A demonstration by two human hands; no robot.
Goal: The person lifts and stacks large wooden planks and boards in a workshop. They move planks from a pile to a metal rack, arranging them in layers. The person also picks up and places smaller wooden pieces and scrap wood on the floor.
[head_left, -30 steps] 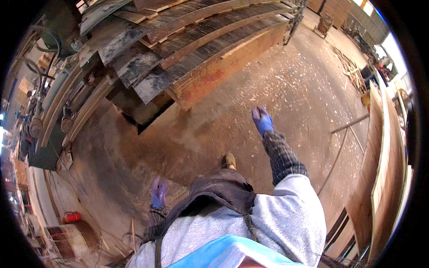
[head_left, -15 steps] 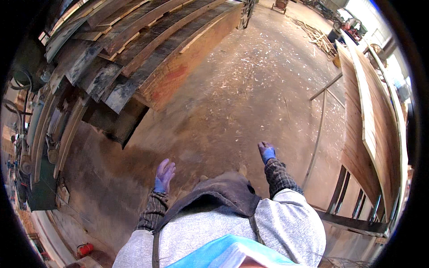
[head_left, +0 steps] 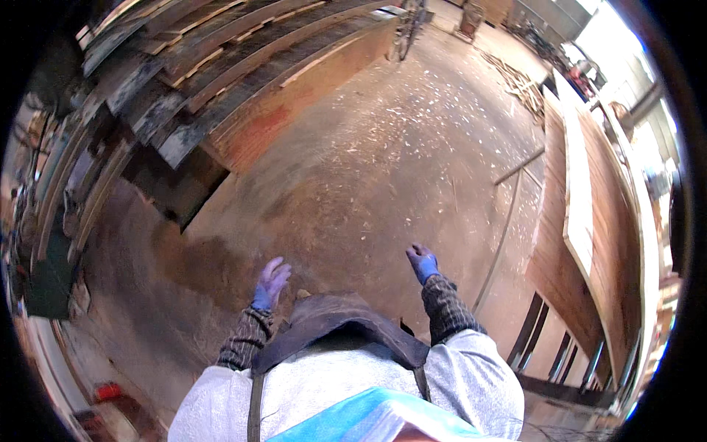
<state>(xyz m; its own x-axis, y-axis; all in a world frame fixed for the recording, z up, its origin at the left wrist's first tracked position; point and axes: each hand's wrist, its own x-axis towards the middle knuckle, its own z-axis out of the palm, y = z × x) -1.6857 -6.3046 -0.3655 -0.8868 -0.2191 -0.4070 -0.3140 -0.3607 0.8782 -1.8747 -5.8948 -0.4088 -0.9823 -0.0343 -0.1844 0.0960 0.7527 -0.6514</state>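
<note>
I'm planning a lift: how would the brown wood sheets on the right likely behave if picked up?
The wood sheets would probably flex, being thin for their breadth. Their large faces suggest an awkward, perhaps heavy, lift. Where they overlap, the flat faces might slide over each other.

White glare blows out the opening (head_left: 615,48) at upper right and lights the pale board (head_left: 579,195) nearby. The floor (head_left: 331,214) is dimmer; the machinery (head_left: 51,191) at left looks shadowed and soft. Edges bow strongly toward black.
</note>
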